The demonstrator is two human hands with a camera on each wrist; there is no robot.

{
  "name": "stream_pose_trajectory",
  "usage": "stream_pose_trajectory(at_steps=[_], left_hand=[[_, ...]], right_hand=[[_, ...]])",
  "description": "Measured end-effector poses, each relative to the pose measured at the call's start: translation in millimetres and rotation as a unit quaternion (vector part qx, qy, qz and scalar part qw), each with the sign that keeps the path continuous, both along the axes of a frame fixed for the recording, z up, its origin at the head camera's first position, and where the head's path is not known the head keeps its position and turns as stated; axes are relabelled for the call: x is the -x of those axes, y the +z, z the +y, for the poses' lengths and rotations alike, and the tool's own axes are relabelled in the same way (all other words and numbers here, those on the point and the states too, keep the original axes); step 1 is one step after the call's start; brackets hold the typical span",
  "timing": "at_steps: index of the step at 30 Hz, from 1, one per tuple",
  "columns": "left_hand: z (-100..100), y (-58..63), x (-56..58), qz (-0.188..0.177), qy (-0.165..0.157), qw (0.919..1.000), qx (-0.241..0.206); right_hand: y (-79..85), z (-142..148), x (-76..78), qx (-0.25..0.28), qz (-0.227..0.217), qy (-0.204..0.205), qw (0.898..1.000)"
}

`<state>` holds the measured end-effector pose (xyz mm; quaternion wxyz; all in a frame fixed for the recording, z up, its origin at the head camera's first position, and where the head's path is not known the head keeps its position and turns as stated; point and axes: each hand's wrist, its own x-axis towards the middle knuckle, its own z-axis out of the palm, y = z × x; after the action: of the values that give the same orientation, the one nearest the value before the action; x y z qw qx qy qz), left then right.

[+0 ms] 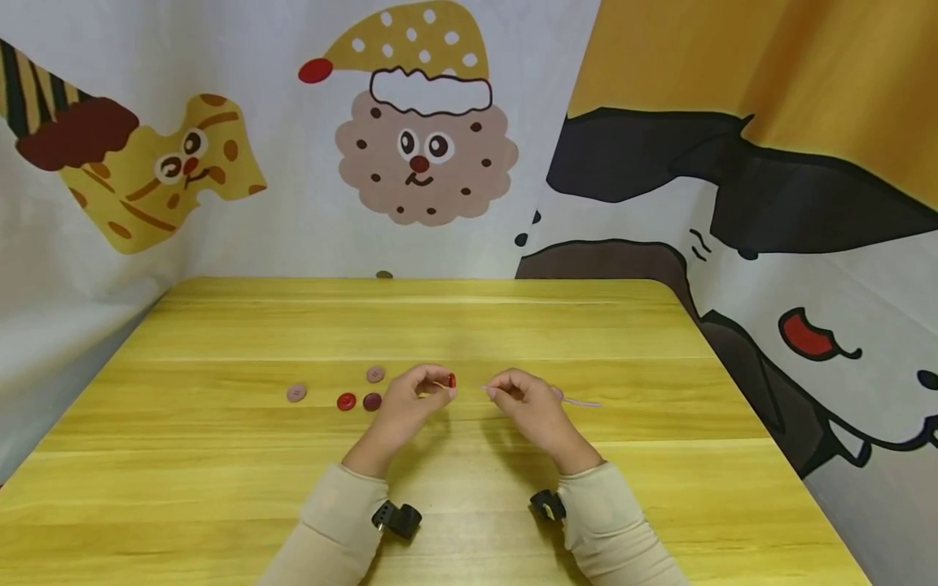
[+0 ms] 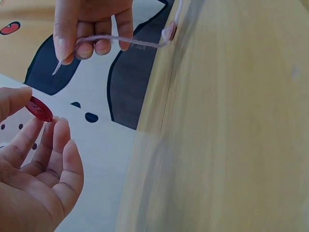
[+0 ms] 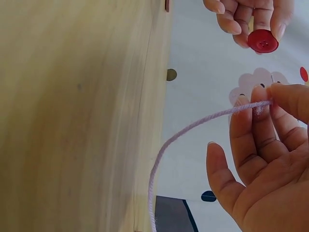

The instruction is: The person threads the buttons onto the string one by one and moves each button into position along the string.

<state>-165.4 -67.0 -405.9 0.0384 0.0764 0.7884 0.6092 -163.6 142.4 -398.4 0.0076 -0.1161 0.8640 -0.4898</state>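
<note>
My left hand (image 1: 405, 404) pinches a red button (image 2: 39, 109) by its edge between thumb and fingertips, above the table. Small holes show in the button's face in the right wrist view. Across a short gap, my right hand (image 1: 538, 413) pinches a light purple yarn (image 3: 186, 129) near its end. A thin, pale tip (image 2: 56, 69) sticks out past the right fingertips, pointing toward the left hand. From there the yarn trails behind the right hand, where a pinkish button (image 1: 558, 394) lies on it, partly hidden by the hand.
Left of my left hand, several loose buttons lie on the wooden table (image 1: 454, 521): a red one (image 1: 347, 401), a dark red one (image 1: 372, 401), a pink one (image 1: 375, 374) and another pink one (image 1: 296, 393) farther left. A printed curtain (image 1: 278, 244) hangs behind the table.
</note>
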Motion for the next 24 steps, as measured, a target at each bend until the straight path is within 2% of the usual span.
stream_pose_trajectory(at_steps=[11,24], left_hand=[[13,2.0,-2.1,-0.003,-0.020,0.9997,-0.014],[17,-0.5,-2.1,-0.003,-0.045,0.9988,-0.017]], right_hand=[[0.5,-3,-1.8,0.021,-0.009,0.010,1.000],[0.7,-4,-1.9,0.019,-0.007,0.020,1.000]])
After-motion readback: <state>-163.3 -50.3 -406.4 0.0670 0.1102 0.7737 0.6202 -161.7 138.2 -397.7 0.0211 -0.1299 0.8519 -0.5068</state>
